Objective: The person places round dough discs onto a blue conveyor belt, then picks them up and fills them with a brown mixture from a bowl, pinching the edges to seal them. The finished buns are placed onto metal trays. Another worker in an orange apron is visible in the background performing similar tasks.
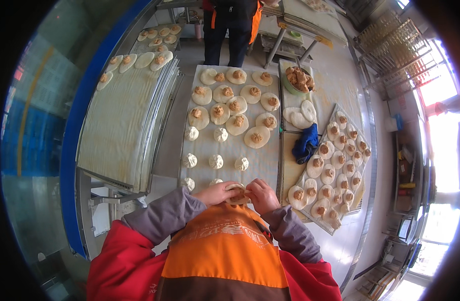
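Both forearms come up from the lower edge in grey sleeves with red upper sleeves, bent inward so the hands meet close in front of the chest. The left hand [216, 193] is cupped, fingers curled toward the right. The right hand [262, 194] faces it, fingers bent and pinching, the fingertips of both touching.

Brightly lit, daylight pouring in from tall blown-out windows [440, 145] far right of the fingers [250, 193]. Washed-out white glare there, detail lost. Even, soft light across the pale cloth-covered tabletop [230, 150] ahead of the fingers, shadows faint. Heavy fisheye bending toward the rim, black vignette at the corners. Sharp near the fingers, smeared and dim well to their left.
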Tool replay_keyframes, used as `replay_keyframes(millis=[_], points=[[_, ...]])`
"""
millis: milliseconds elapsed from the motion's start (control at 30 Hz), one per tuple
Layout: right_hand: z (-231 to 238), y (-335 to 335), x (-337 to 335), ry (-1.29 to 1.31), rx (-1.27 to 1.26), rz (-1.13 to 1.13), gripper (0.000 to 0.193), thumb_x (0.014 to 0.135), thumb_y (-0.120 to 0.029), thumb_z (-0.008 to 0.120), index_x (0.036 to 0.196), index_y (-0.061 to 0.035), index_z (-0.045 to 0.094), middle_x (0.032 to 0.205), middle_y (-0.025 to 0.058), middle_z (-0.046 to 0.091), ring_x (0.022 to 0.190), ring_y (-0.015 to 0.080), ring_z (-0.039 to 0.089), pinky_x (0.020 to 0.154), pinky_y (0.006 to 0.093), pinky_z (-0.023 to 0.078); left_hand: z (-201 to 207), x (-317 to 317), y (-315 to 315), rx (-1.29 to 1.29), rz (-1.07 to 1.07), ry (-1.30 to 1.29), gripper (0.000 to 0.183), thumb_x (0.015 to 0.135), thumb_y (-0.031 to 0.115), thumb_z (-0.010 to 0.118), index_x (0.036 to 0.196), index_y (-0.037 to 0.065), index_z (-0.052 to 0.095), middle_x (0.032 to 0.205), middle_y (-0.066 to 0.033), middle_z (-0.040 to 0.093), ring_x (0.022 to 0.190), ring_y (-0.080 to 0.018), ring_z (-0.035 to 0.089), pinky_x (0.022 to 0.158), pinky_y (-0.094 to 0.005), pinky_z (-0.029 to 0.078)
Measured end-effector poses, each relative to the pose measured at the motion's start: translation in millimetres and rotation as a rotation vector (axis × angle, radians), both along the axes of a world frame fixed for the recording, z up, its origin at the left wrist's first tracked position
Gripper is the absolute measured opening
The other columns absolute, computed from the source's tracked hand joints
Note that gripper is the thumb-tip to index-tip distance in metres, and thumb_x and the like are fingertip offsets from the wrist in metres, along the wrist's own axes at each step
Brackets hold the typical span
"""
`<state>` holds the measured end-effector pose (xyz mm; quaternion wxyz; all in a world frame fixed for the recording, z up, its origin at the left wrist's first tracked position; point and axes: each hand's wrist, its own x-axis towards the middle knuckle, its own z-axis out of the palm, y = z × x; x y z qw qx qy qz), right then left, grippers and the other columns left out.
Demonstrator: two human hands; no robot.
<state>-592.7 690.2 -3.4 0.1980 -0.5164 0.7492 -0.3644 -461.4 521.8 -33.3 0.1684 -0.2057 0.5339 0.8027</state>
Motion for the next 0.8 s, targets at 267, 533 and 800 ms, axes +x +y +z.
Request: replay_keyframes(millis=[267,533,800], points=[[14,-2,3,-0.235,0.103,0.068,0.013,0.083,-0.005,0.067,0.094,-0.0044,0.061,0.092,0.0113,0.06,0.081,0.0322,0.061,0.072,0.0391,0.051,12,14,6,-0.06,-0.203,-0.149,0.025,0.103,0.024,0.049,0.123,0.008,0.052,0.097,-0.0056,0.061,0.067,-0.0149,0.062,0.057,-0.0281,0.053],[-7,0,11,-0.523,0.186,-0.025,0.018,0.09,-0.009,0.066,0.106,-0.0009,0.062,0.087,0.0147,0.065,0.079,0.0279,0.067,0.072,0.036,0.053,-5,10,2,0.194,-0.203,0.075,0.031,0.101,0.02,0.053,0.13,0.009,0.05,0.108,-0.0043,0.061,0.097,-0.011,0.06,0.079,-0.0269,0.052],[-7,4,14,-0.226,0.056,-0.007,0.014,0.088,-0.005,0.065,0.101,-0.0003,0.063,0.092,0.0143,0.063,0.082,0.0312,0.065,0.073,0.0357,0.053,13,25,19,0.193,0.019,-0.135,0.034,0.102,0.019,0.055,0.135,0.012,0.047,0.111,0.0006,0.058,0.095,-0.0077,0.058,0.072,-0.0231,0.049]])
